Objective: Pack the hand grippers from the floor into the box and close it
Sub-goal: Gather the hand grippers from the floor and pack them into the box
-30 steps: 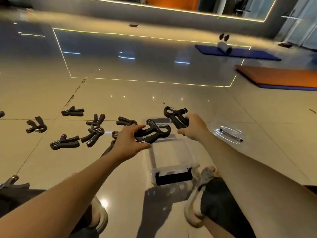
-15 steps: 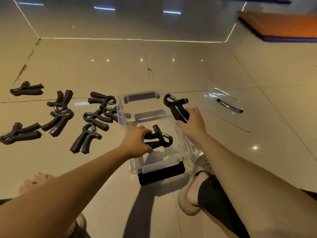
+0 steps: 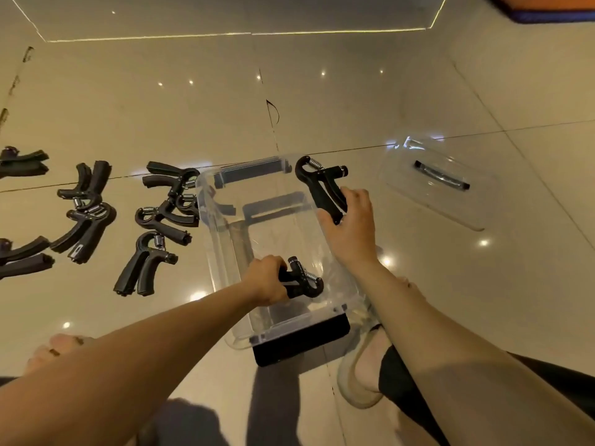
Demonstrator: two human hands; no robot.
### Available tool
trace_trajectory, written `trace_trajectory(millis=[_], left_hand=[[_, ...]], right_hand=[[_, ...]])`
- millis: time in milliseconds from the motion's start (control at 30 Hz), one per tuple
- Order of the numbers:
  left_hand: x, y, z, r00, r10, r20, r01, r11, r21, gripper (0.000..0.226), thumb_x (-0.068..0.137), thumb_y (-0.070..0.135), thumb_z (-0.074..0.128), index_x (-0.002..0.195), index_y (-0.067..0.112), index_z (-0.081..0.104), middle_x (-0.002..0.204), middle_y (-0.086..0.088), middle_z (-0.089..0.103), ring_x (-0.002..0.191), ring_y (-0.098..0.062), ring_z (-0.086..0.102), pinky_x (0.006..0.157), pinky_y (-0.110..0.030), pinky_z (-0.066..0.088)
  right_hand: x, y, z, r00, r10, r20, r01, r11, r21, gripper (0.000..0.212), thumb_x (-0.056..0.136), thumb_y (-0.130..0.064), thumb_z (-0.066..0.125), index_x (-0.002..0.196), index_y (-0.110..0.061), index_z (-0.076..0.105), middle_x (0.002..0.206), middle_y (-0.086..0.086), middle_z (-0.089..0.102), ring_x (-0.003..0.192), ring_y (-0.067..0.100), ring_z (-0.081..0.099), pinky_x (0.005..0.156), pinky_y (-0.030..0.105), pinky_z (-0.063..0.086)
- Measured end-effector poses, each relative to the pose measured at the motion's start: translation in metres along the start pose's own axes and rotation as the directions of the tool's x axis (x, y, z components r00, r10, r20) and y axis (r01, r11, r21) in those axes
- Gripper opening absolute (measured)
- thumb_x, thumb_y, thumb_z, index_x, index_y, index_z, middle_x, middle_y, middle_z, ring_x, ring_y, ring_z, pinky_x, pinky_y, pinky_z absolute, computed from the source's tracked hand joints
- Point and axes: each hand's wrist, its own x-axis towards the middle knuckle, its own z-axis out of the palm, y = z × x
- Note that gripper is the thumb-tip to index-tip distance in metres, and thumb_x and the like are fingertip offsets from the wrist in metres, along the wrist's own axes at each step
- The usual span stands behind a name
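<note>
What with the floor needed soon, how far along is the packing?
Done: lid off, beside the clear box. In hand: left hand holds one hand gripper inside the box, right hand a second gripper over its rim. Left: the grippers on the floor, then the lid.

Ten hand grippers [image 3: 145, 268], one box [image 3: 215, 230], one lid [image 3: 402, 175]

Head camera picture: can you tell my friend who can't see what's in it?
A person's left hand holds a black hand gripper inside a clear box on a shiny floor, while the right hand holds a second gripper at its far right rim. More grippers lie left of the box; the clear lid lies to its right.
</note>
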Motion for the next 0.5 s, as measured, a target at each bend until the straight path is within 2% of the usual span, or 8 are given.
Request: trace_trajectory(millis=[200, 367, 500], left_hand=[[0.016, 0.000, 0.015, 0.990, -0.042, 0.138, 0.017, 0.984, 0.179, 0.069, 0.070, 0.030, 0.085, 0.133, 0.020, 0.061, 0.124, -0.003, 0.064, 0.113, -0.025, 0.057, 0.099, -0.040, 0.052], [0.029, -0.005, 0.024, 0.970, -0.109, 0.216, 0.110, 0.994, 0.005, 0.069, 0.072, 0.022, 0.086, 0.137, 0.016, 0.061, 0.127, -0.004, 0.067, 0.112, -0.024, 0.062, 0.099, -0.031, 0.049], [0.037, -0.008, 0.026, 0.960, -0.146, 0.238, 0.176, 0.978, -0.109, 0.064, 0.075, 0.011, 0.084, 0.135, 0.009, 0.062, 0.126, -0.007, 0.067, 0.111, -0.024, 0.062, 0.103, -0.031, 0.048]], right_hand=[[0.000, 0.003, 0.002, 1.000, -0.019, -0.003, 0.019, 1.000, 0.023, 0.049, 0.092, -0.035, 0.068, 0.133, -0.014, 0.052, 0.125, -0.001, 0.045, 0.111, 0.015, 0.048, 0.091, 0.030, 0.050], [0.001, 0.005, 0.002, 1.000, -0.026, -0.012, 0.027, 0.999, 0.035, 0.051, 0.092, -0.032, 0.070, 0.134, -0.009, 0.053, 0.125, 0.003, 0.046, 0.111, 0.015, 0.046, 0.088, 0.024, 0.043], [0.001, 0.006, 0.004, 1.000, -0.022, -0.015, 0.023, 0.999, 0.035, 0.051, 0.091, -0.032, 0.070, 0.134, -0.010, 0.053, 0.124, 0.002, 0.046, 0.112, 0.017, 0.047, 0.088, 0.022, 0.042]])
